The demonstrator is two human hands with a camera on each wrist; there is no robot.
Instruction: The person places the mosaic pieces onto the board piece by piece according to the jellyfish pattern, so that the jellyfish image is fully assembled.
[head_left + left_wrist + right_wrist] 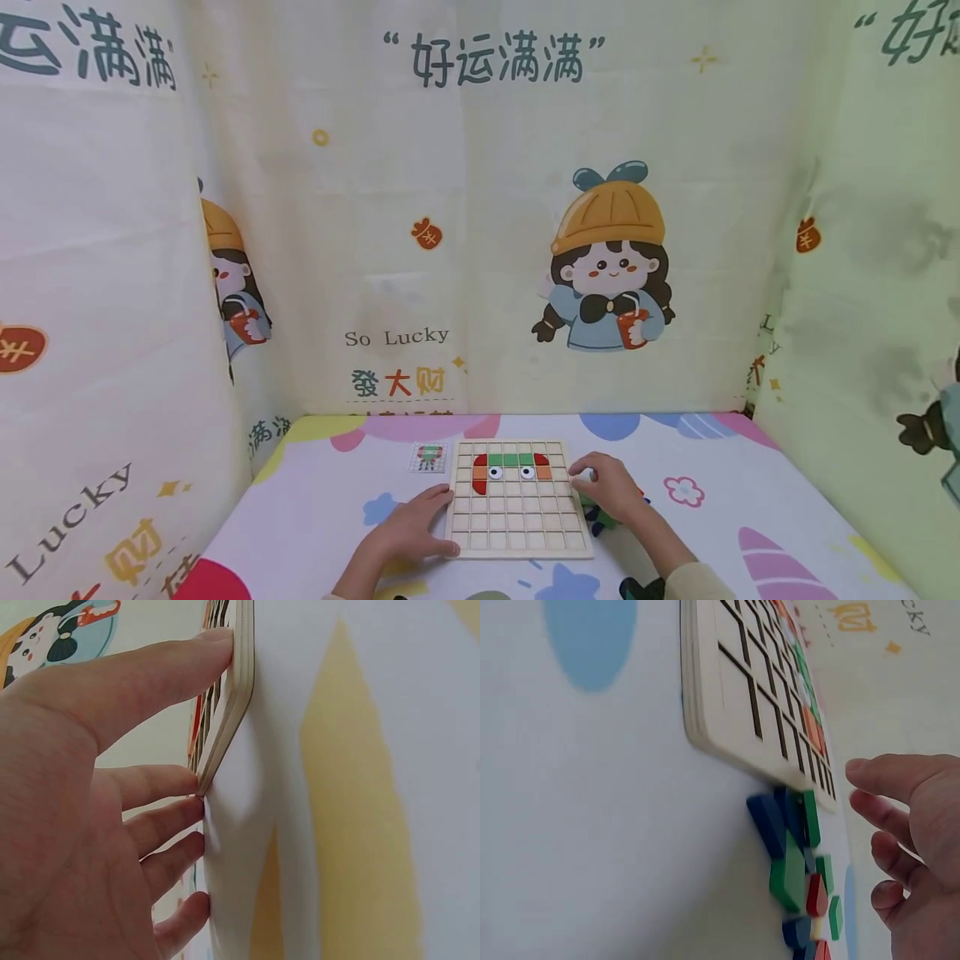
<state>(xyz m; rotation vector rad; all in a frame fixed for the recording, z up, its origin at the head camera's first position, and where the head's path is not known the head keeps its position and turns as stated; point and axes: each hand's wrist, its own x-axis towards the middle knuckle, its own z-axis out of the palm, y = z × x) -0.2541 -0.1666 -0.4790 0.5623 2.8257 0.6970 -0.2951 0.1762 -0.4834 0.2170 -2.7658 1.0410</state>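
Wooden grid board [525, 542] flat on the desk [315, 508], centre. Left grip [412, 525] at the board's 8 o'clock: fingers spread, thumb resting on the near-left corner, fingertips along the side edge. Right grip [609, 490] at 3 o'clock, fingers loosely bent; thumb and forefinger close but with a gap in the right wrist view, nothing seen between them.

Loose blocks heaped off the board's 4 o'clock, partly under the right grip: dark blue block [766, 823], green block [787, 879], red block [817, 895], more behind. Set on the board, upper half: green squares [510, 460], red curved pieces [479, 487], orange pieces [543, 472], round eye tiles [495, 473]. Pattern card [429, 457] at 10 o'clock.

Handling, judged: blocks look like painted wood, so light, stiff, not fragile, maybe slightly slick. Best taken by two opposite side edges, thumb and forefinger, top face left free; curved ones by the straight sides. Heap overlaps, so lift from the top or neighbours may slide. Board likely stiff, light enough to skid; steady it by the 8 o'clock rim, clear of the cells.
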